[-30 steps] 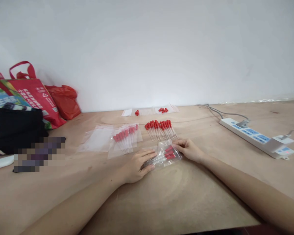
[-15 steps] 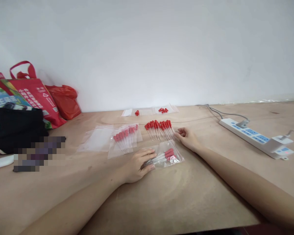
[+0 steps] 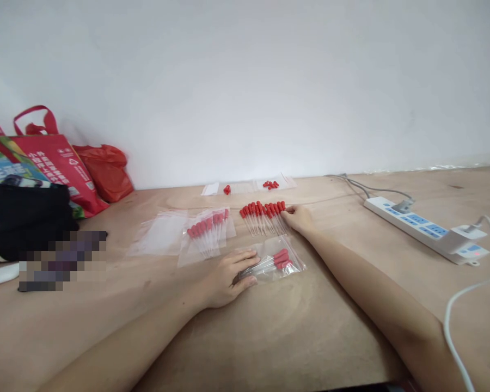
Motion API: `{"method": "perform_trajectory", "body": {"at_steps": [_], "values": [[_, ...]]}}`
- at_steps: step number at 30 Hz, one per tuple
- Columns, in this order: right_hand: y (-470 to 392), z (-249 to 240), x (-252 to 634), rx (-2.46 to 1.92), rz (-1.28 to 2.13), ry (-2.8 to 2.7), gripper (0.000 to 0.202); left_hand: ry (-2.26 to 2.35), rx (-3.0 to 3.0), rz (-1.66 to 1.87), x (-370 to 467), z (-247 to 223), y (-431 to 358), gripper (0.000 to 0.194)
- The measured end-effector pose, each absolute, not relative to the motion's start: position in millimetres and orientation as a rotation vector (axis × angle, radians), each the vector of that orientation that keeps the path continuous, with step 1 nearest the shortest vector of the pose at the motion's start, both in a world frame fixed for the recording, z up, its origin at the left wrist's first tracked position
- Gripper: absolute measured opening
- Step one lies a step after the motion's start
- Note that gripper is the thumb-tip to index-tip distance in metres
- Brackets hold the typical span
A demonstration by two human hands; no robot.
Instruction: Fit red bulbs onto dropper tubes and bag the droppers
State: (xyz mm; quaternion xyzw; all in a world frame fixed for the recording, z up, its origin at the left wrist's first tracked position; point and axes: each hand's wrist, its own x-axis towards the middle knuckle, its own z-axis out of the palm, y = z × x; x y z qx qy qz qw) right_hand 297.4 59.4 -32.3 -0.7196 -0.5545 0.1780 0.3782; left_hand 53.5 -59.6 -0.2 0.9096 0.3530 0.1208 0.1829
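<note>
My left hand [image 3: 228,277] lies on the table over the near end of a clear zip bag [image 3: 296,261], its thumb and fingers around that end. Inside the bag are several droppers [image 3: 281,258] with red bulbs pointing right. A row of loose glass droppers with red bulbs [image 3: 263,209] fans out just beyond. At that row's right end, my right hand [image 3: 297,218] is closed, fingertips pinching the outermost dropper [image 3: 282,206]. Left of the row, another zip bag holding red-bulbed droppers [image 3: 204,226] lies flat.
Clear bags [image 3: 159,234] lie to the left. Farther back, red bulbs [image 3: 270,185] rest on a bag by the wall. A power strip [image 3: 416,220] with cables stands right; a white cord [image 3: 449,321] crosses my right forearm. Shopping bags [image 3: 53,163] and a black bag [image 3: 24,218] fill the left.
My right hand has moved left, from beside the loose row onto its rightmost dropper, and its fingers have closed. The left hand stays on the bag. A white cord now shows at right.
</note>
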Motion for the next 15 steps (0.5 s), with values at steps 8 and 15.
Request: {"method": "perform_trajectory", "body": {"at_steps": [8,15], "values": [[61,-37,301,-1.764,0.495,-1.335,0.023,0.993,2.568,0.334,54,0,-60,0.04],[63,-46,307,-1.61,0.565,-1.293,0.057,0.977,2.577,0.361,53,-1,-59,0.039]]}}
